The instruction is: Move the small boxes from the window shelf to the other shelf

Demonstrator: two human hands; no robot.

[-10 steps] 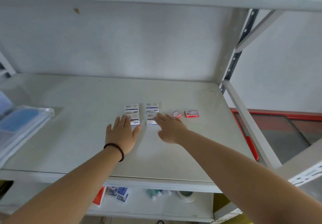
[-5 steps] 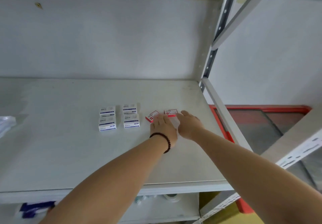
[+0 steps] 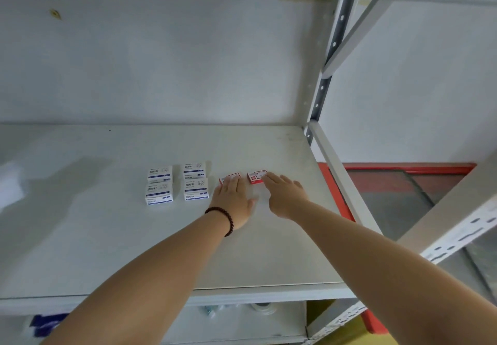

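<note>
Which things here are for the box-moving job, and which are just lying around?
For the job:
- four small white-and-blue cardboard boxes
- two small flat red-and-white boxes
- grey metal shelf they sit on
- left hand and right hand, flat by the red boxes

Just lying around:
- blurry items on the lower shelf

Storeroom or stockroom setting: grey slotted-steel shelving unit (image 3: 320,97) against a bare white wall (image 3: 161,57), small boxed stationery goods (image 3: 177,183) laid out in rows on a shelf board (image 3: 80,237).
</note>
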